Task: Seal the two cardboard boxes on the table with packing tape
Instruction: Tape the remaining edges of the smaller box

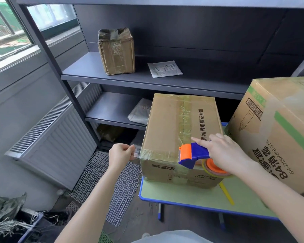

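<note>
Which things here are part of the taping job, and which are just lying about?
Job: smaller brown cardboard box; large green-striped cardboard box; blue-and-orange tape dispenser; clear packing tape.
Lying about: small taped cardboard box on shelf; white flat packet; grey plastic parcel; yellow strap.

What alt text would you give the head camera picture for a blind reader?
A person stretches clear packing tape along the near top edge of a cardboard box on a green table: left hand pinching the free end, right hand gripping a blue and orange tape dispenser. A larger box stands beside it.
</note>
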Demonstrator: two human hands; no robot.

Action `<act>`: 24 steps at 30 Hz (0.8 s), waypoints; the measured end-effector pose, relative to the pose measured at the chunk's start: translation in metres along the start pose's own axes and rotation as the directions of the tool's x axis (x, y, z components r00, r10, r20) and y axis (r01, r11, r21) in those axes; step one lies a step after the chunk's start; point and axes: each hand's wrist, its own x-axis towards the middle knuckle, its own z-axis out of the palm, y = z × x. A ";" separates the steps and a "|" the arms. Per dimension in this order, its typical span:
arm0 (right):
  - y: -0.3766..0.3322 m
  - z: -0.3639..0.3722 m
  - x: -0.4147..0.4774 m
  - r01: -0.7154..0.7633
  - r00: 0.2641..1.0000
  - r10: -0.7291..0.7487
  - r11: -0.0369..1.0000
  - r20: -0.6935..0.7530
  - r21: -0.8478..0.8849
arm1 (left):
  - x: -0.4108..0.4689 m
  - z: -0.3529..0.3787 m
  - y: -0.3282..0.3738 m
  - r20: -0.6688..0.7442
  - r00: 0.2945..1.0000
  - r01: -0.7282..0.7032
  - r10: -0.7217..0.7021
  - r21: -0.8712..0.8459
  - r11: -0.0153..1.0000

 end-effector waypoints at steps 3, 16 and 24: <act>0.000 0.000 0.001 0.011 1.000 -0.011 1.000 0.012 0.015 | -0.001 0.005 -0.004 -0.003 1.000 -0.016 0.016 0.008 1.000; 0.005 0.006 0.007 0.020 0.999 -0.020 1.000 0.030 0.024 | -0.013 0.036 -0.021 -0.021 1.000 -0.001 0.005 0.176 0.984; 0.001 0.003 0.007 0.001 0.999 -0.003 0.999 0.043 0.042 | -0.001 0.026 -0.016 0.027 0.999 0.010 -0.025 0.464 0.886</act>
